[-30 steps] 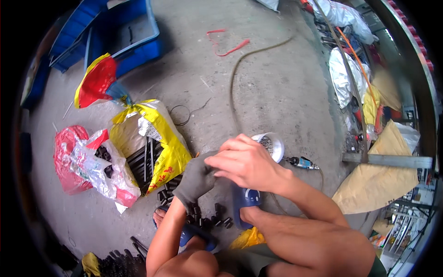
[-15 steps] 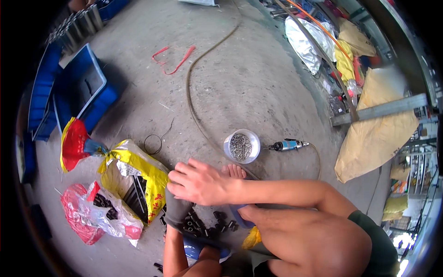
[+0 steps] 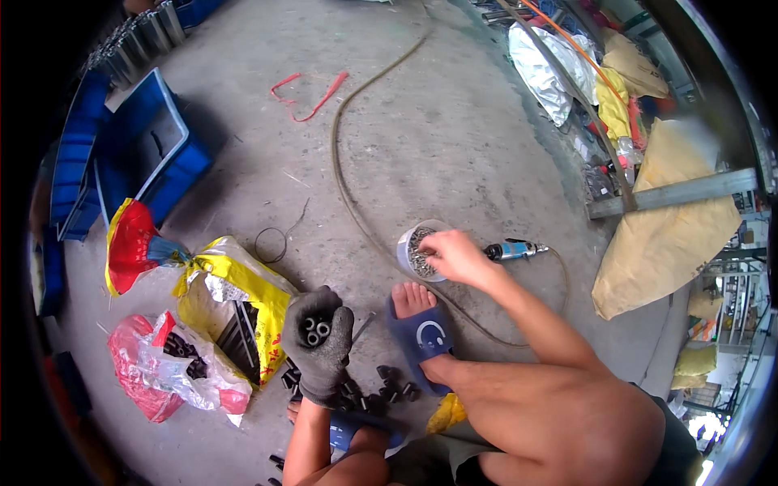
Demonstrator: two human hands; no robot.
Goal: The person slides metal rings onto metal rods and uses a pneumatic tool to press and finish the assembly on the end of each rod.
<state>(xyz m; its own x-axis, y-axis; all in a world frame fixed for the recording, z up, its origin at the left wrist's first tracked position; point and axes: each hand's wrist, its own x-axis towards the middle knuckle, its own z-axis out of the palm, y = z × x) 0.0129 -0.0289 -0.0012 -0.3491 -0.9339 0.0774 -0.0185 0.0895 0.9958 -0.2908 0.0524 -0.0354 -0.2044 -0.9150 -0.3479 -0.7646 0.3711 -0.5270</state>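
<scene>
My left hand (image 3: 321, 364), in a grey glove, is closed round several short black tubes (image 3: 314, 330), their ring-shaped ends facing up. My right hand (image 3: 458, 255) is bare and reaches into a white bucket (image 3: 436, 224) of small silver screws (image 3: 419, 241). Its fingertips are drawn together among the screws; what they pinch is hidden. Just right of the bucket lies a blue and black air screwdriver (image 3: 512, 250) with a hose at its end. More black tubes (image 3: 392, 385) are scattered on the floor between my feet, below the gloved hand.
An open yellow bag (image 3: 271, 312) holds long dark rods, beside a red and clear plastic bag (image 3: 154, 373) of black parts. Blue crates (image 3: 174, 146) stand at the far left. A hose (image 3: 336, 150) curves over the floor. My slippered foot (image 3: 421, 332) is near the bucket.
My right hand has left the gloved left hand and moved right, into the bucket of screws. The left hand has turned, and the tube ends in it now show.
</scene>
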